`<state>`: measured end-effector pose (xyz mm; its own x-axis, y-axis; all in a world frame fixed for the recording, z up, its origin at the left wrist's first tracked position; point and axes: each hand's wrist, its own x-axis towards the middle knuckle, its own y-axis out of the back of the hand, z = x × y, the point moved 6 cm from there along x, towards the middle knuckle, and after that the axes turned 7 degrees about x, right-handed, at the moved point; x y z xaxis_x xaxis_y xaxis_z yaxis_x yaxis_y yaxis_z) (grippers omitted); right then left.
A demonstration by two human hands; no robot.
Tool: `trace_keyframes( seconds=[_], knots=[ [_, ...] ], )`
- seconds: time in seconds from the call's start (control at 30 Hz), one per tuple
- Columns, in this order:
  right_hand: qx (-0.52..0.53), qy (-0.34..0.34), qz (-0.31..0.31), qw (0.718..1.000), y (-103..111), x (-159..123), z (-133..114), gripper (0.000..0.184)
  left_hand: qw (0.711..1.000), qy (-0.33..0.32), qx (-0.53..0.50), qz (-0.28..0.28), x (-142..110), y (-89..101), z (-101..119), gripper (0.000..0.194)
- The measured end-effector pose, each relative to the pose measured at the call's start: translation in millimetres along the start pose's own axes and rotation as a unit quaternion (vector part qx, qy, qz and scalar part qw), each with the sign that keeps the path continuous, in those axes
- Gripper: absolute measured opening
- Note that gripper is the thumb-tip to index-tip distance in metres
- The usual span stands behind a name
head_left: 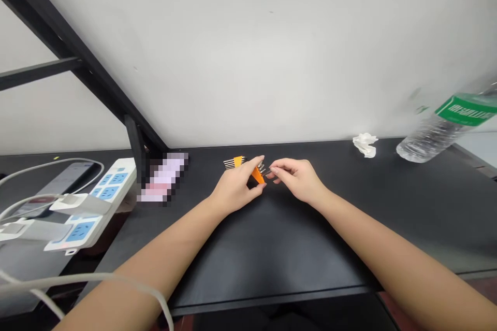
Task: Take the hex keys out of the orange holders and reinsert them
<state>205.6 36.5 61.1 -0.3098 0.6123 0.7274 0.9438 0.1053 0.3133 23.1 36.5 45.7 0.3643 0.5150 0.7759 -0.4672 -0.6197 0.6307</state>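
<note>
Over the black desk (pixel 248 253), we are pinching an orange holder (pixel 258 176), likely light, stiff and best gripped by its edges, in our left hand (pixel 235 187), while our right hand (pixel 298 178) is apparently pinching one slim, probably slippery rod (pixel 267 172).

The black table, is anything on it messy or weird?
Yes, a crumpled white tissue lies near the wall, looking like litter. The bottle beside it seems to lean, but that may just be the picture's stretched edge. I see no spill.

Pale wall (pixel 248 61) behind black desk (pixel 388 201); dark frame (pixel 112 90) at left.
</note>
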Motion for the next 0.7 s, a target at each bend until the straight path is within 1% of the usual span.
trace_keyframes(
  seconds=[0.2,0.3,0.4,0.5,0.57,0.6,0.7],
  knots=[
    [0.007,-0.027,0.025,0.999,1,0,5,0.019,1.0,-0.019,0.002,0.004,-1,1.9,5,0.07],
    [-0.008,-0.024,0.017,1.0,-3,-1,2,0.019,1.0,-0.018,-0.005,0.005,-1,1.1,6,0.07],
    [-0.08,0.018,-0.031,0.996,-14,-4,-4,0.024,1.0,-0.003,-0.021,0.008,-2,0.2,4,0.072],
    [-0.148,0.067,-0.079,0.984,-25,-7,-4,0.041,0.998,0.023,-0.048,0.014,-1,0.1,-1,0.071],
    [-0.169,0.08,-0.086,0.979,-26,-7,-1,0.052,0.996,0.041,-0.071,0.028,-1,1.1,-4,0.07],
    [-0.175,0.085,-0.085,0.977,-25,-7,1,0.055,0.995,0.047,-0.081,0.037,0,1.5,-6,0.07],
    [-0.213,0.105,-0.086,0.968,-24,-8,0,0.053,0.993,0.041,-0.097,0.059,0,1.6,-8,0.067]
  ],
)
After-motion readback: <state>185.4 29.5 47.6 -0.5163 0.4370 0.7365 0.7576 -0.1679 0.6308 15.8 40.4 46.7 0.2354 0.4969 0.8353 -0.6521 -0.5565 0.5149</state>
